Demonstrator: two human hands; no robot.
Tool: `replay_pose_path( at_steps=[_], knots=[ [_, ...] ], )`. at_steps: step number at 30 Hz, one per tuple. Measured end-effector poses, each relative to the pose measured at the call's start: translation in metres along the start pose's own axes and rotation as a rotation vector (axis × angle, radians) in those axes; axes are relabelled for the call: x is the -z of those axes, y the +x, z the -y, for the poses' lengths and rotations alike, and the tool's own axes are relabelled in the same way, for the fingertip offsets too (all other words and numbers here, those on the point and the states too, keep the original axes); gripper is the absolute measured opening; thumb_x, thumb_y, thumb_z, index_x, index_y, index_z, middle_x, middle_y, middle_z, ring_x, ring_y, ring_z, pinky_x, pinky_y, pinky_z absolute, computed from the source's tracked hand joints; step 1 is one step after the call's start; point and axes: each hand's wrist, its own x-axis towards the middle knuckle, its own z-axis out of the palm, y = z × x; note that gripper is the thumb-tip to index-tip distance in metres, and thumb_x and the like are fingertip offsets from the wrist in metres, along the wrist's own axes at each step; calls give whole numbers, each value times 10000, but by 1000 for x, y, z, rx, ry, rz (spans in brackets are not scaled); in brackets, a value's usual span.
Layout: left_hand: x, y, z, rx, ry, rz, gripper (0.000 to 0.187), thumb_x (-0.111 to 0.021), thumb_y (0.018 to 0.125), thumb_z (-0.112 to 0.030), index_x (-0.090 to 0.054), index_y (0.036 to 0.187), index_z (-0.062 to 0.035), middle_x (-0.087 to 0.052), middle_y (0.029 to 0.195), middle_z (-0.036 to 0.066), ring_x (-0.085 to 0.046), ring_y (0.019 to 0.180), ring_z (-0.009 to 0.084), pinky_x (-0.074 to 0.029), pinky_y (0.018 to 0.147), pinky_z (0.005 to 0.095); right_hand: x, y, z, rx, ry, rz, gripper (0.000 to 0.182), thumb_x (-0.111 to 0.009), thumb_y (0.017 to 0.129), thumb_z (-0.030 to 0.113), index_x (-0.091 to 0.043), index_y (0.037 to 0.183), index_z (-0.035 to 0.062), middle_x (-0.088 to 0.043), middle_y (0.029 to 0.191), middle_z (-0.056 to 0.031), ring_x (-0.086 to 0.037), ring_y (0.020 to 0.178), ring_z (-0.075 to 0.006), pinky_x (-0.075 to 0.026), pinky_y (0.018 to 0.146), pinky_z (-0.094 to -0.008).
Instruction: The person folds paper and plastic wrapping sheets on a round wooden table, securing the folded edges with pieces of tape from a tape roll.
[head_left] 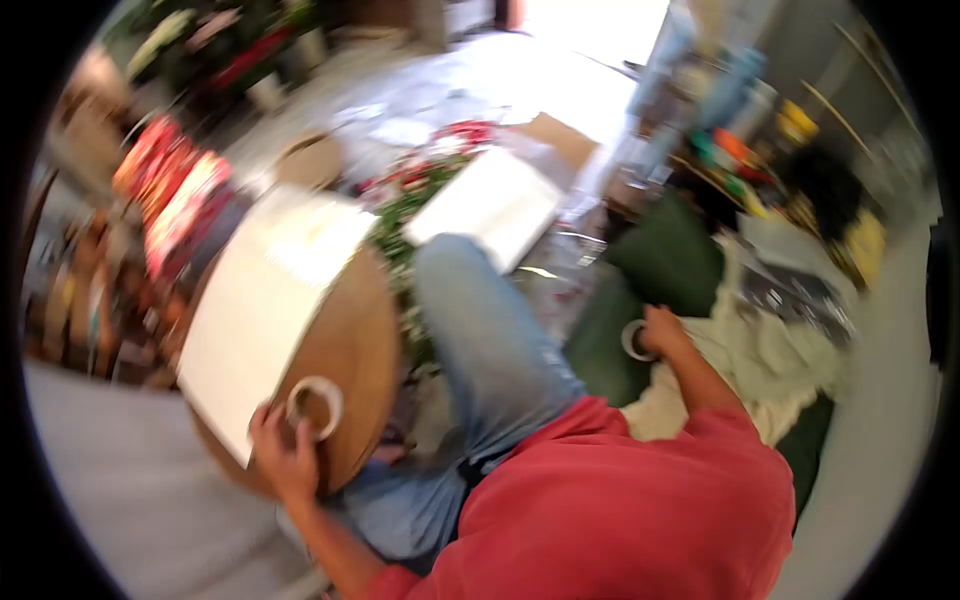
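Note:
My left hand lies at the lower corner of a white board, its fingers apart. Its thumb is close to a white tape roll, which appears to rest on a round brown wooden top. The white board lies across part of that round top and shines at its upper end. Out to the right, my right hand is closed on a second white roll of tape, above dark green cushions. Blur hides the finer details of the fingers.
Beyond my knee are red and green flowers and another white board. A shiny red bag stands at the left. Dark green cushions and pale cloth lie at the right, near cluttered shelves.

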Motion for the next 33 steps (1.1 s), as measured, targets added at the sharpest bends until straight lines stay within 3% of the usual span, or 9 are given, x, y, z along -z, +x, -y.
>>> replay_pose_path(
  at_steps=[7,10,15,17,20,25,29,31,33],
  knots=[
    [9,14,53,403,78,-153,424,-842,850,-189,-697,1197,6,-603,1418,197,-526,1362,395,-448,1137,484,120,11,234,882,619,-390,354,-779,906,184,-742,1202,-5,-740,1181,-232,-717,1125,-384,-571,983,-452],
    [20,5,71,466,183,-54,667,-914,787,-297,-661,1324,7,-493,1558,236,-470,1427,438,-405,1196,499,130,37,354,937,810,-180,430,-805,917,267,-729,1232,-16,-755,1217,-199,-747,1073,-303,-605,931,-430],
    [10,-8,107,537,145,-81,876,-966,727,-378,-617,1408,48,-414,1621,291,-414,1490,463,-376,1226,508,110,138,536,732,718,-12,816,-827,828,541,-672,1276,-123,-721,1214,-328,-712,1136,-407,-548,985,-469],
    [7,-8,110,526,92,-143,875,-969,725,-375,-619,1400,58,-407,1627,282,-423,1484,457,-388,1221,503,81,174,583,723,755,-90,556,-829,879,323,-731,1256,-73,-773,1056,-169,-724,931,-207,-573,814,-375],
    [10,-3,99,574,108,-130,871,-976,722,-367,-621,1392,63,-403,1634,261,-431,1479,450,-411,1208,496,92,153,575,812,1072,329,399,-810,870,203,-777,1163,-66,-788,990,-127,-724,835,-174,-577,750,-348],
    [8,-14,119,583,74,-94,784,-936,802,-305,-597,1427,27,-380,1658,240,-394,1509,420,-417,1204,519,130,115,550,773,856,127,232,-834,810,196,-787,914,-7,-727,780,-65,-649,690,-166,-509,593,-379],
    [5,-35,236,357,306,-1,729,-821,910,-307,-531,1469,60,-489,1536,294,-514,1394,432,-415,1198,548,50,188,577,945,505,-44,248,-733,718,178,-757,825,-44,-734,801,-213,-707,712,-341,-565,629,-449],
    [47,1,154,502,313,230,1100,-894,876,-461,-247,1621,26,-431,1613,271,-411,1497,431,-347,1265,578,66,145,590,814,689,-99,241,-717,706,159,-760,803,-57,-752,843,-254,-759,824,-395,-602,725,-465],
    [30,12,134,473,203,155,810,-867,902,-464,-552,1419,73,-467,1577,276,-447,1457,443,-405,1215,516,81,125,577,804,740,-64,298,-753,840,212,-746,837,-86,-744,864,-282,-755,870,-433,-598,772,-495]
  ],
)
